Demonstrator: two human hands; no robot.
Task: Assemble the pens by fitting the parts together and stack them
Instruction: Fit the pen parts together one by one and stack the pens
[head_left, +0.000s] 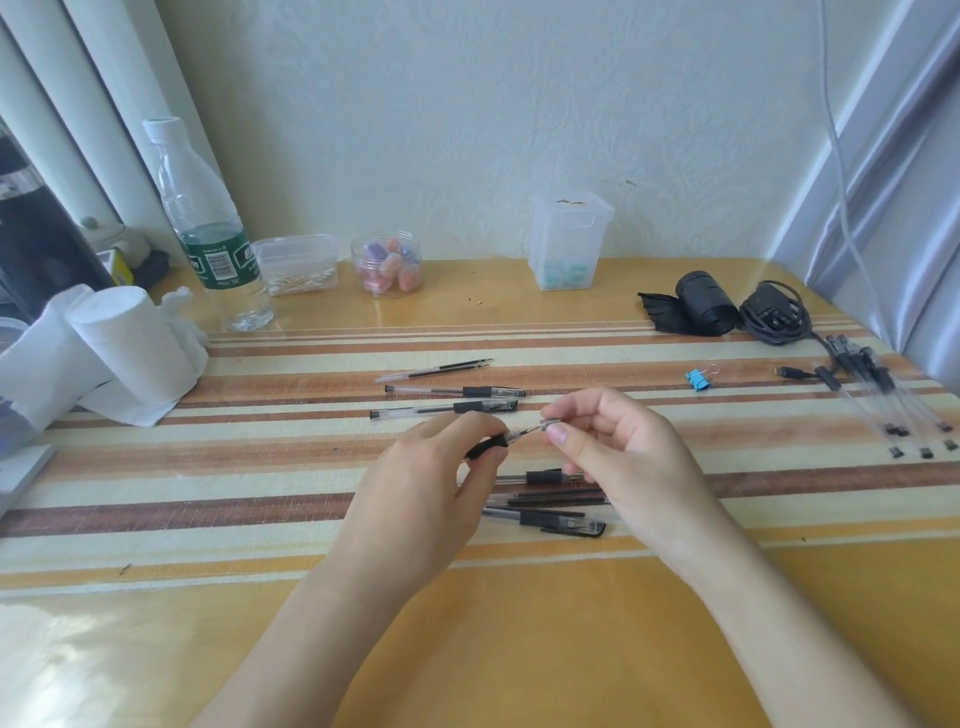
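Note:
My left hand (431, 483) grips a pen (491, 447) by its black rubber grip, tip pointing right. My right hand (618, 452) pinches a small clear cap (550, 423) at the pen's tip. Under my hands lies a loose heap of pen parts (550, 506): clear barrels, black refills and a capped pen. Two capped pens (452, 400) and a bare refill (436, 370) lie side by side further back. Several finished pens (883, 395) lie bunched at the right edge of the table.
The striped table (260, 467) carries tissue rolls (104, 348) and a water bottle (208, 228) at the left, small plastic containers (387, 265) along the wall, a black roll (701, 301), a coiled cable (774, 312) and a blue binder clip (698, 378) on the right.

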